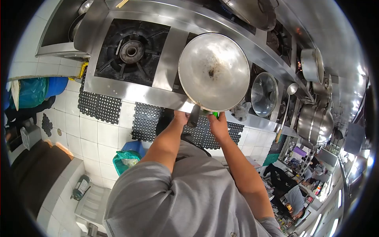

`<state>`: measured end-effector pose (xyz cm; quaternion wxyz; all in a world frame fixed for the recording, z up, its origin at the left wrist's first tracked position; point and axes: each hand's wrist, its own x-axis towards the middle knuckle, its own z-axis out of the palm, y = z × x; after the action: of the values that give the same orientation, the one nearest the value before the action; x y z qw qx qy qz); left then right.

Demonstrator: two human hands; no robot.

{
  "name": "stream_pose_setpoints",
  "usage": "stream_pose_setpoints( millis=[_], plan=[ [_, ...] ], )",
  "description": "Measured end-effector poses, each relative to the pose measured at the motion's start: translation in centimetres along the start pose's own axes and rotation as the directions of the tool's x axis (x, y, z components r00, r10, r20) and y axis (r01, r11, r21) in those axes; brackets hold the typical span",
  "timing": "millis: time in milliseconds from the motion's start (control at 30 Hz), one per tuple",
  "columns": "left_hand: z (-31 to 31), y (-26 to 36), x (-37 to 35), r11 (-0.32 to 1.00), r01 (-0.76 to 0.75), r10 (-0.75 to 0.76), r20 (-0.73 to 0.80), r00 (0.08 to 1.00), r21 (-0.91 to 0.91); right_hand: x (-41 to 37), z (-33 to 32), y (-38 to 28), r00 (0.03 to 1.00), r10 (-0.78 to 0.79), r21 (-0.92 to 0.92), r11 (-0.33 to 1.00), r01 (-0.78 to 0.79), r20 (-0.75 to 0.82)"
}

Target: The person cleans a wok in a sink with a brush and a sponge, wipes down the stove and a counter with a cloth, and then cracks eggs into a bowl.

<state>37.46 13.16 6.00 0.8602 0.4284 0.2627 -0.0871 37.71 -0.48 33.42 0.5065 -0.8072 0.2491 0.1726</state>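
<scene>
A large metal wok [213,71] sits over a burner in front of me, its dark handle [193,116] pointing toward my body. My left hand [181,117] is at the stove's front edge, just left of the handle; its fingers are mostly hidden. To the right of the handle, my right hand [218,125] is closed around a small bright green object [215,114] under the wok's near rim. What kind of object it is cannot be made out. The stove's steel front edge [146,96] runs past both hands.
A bare burner [132,52] is on the left. A glass lid [264,94], a grey cloth [241,111], a ladle [287,104] and steel pots [316,124] are on the right. Black mats [146,122] and a green-lined bin [125,161] lie below. Other people [292,193] stand farther off.
</scene>
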Motion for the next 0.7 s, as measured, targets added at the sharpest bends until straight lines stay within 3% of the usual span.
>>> stream_pose_setpoints(
  millis=[33,67,133,167,233,267,300,400,433,500,533,600,700],
  plan=[
    [0.4,1.4,-0.7,0.999,-0.039,0.039,0.016,0.999,0.009,-0.6,-0.1,-1.5,0.999,0.036,0.032,0.999,-0.037,0.016],
    [0.9,2.8,-1.3,0.991,0.055,-0.056,-0.005,0.998,-0.123,-0.7,-0.1,-1.8,0.999,0.046,0.049,0.998,-0.047,0.021],
    [0.3,2.3,-1.0,0.990,0.075,-0.074,0.018,0.997,-0.120,-0.4,0.0,-1.5,0.999,0.037,0.070,0.997,-0.038,0.019],
    [-0.6,1.9,-0.5,1.000,-0.003,0.002,0.056,0.998,0.014,-0.1,0.1,-0.9,1.000,0.016,0.074,0.997,-0.017,0.013],
    [-0.3,2.9,-0.7,0.989,0.138,-0.138,0.002,0.990,-0.056,0.8,0.0,0.8,0.998,-0.065,-0.057,0.996,0.064,-0.027],
    [0.9,5.7,-2.4,0.904,0.333,-0.359,-0.050,0.932,-0.269,0.9,-0.1,1.0,0.995,-0.090,-0.086,0.993,0.087,-0.038],
    [1.7,7.6,-3.7,0.739,0.480,-0.566,-0.048,0.823,-0.473,0.9,-0.1,1.2,0.992,-0.115,-0.115,0.987,0.109,-0.048],
    [-4.5,2.2,-2.0,0.675,0.666,-0.718,-0.077,0.692,-0.318,0.4,0.4,0.3,0.993,-0.100,-0.025,0.995,0.098,-0.063],
    [-4.5,3.9,-2.4,0.710,0.703,-0.697,-0.187,0.693,-0.042,0.1,0.7,-0.1,0.995,-0.074,0.049,0.996,0.077,-0.062],
    [-4.8,7.2,-3.6,0.551,0.678,-0.572,-0.372,0.731,0.487,0.1,0.8,-0.4,0.999,-0.024,0.118,0.993,0.029,-0.041],
    [-5.2,8.4,-4.0,0.510,0.629,-0.534,-0.358,0.766,0.586,0.4,0.6,-0.3,1.000,-0.002,0.113,0.994,0.005,-0.025],
    [-6.5,10.5,-4.7,0.402,0.511,-0.460,-0.315,0.830,0.760,0.5,0.4,-0.4,0.999,0.036,0.142,0.989,-0.036,0.001],
    [-10.4,10.7,-3.8,0.379,0.627,-0.621,-0.316,0.718,0.680,-1.1,-0.2,-2.6,0.995,0.091,0.191,0.977,-0.096,0.038]
  ],
)
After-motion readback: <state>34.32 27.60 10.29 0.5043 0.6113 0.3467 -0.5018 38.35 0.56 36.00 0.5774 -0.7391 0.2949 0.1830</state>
